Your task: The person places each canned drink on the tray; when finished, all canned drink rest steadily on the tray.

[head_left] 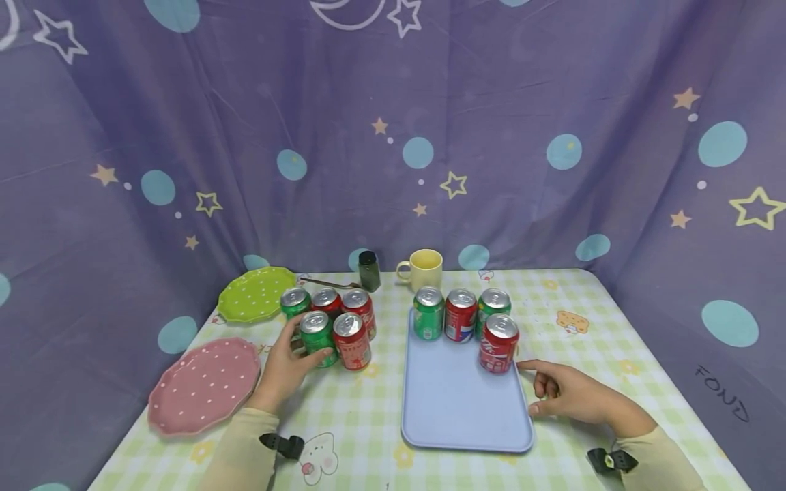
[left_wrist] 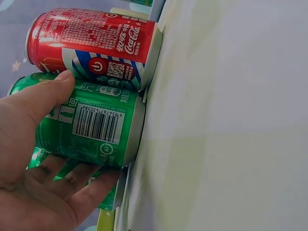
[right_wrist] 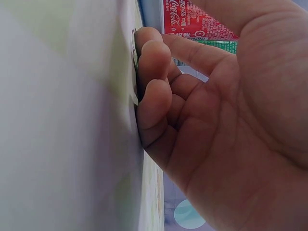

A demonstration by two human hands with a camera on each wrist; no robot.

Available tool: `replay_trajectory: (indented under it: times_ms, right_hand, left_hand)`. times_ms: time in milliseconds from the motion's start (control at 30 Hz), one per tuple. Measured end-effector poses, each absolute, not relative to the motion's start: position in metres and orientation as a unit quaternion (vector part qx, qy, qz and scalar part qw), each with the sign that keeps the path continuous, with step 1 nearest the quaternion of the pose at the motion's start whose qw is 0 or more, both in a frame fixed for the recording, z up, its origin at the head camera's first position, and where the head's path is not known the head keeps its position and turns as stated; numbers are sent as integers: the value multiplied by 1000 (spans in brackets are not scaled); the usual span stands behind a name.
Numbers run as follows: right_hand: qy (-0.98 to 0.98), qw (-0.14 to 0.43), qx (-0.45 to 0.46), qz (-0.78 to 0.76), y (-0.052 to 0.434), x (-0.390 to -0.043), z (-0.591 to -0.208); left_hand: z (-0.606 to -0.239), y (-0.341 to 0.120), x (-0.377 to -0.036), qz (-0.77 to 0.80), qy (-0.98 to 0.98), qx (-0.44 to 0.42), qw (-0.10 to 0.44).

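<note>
Left hand (head_left: 284,368), thumb and fingers around green can (head_left: 316,334) left of blue tray (head_left: 460,416); right hand (head_left: 571,392) at tray's right edge, index straight, others bent.

So we've got purple fabric (head_left: 344,95) hanging across the whole back and down both sides of the frame, kinda creased, printed with pale blue blobs, orange and yellow stars, and a white crescent moon (head_left: 347,26) at top centre. At far right we can read "FOND" (head_left: 722,394) in dark letters. Below, our table (head_left: 589,416) has rounded far corners and a pale green-and-white checked cover with yellow flowers and a cartoon animal (head_left: 321,458) bottom left of centre. Light looks soft and pretty even.
</note>
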State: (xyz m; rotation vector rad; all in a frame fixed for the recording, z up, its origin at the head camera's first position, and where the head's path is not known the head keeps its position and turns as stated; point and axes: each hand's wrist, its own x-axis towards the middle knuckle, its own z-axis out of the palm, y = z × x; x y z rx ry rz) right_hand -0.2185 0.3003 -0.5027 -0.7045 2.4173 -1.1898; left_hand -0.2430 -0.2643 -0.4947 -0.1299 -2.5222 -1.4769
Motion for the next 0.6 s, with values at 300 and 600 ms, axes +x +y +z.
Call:
replay_trajectory:
  times_ms: [300,600]
  right_hand:
    - [860,176,-246,-412,299,-218,-502]
    - [863,175,-245,-405,300,-218,-501]
  left_hand:
    - [-485,-264,-237,-495,-846,-23,198]
    - [-460,-264,-227,-484,-817,-25,313]
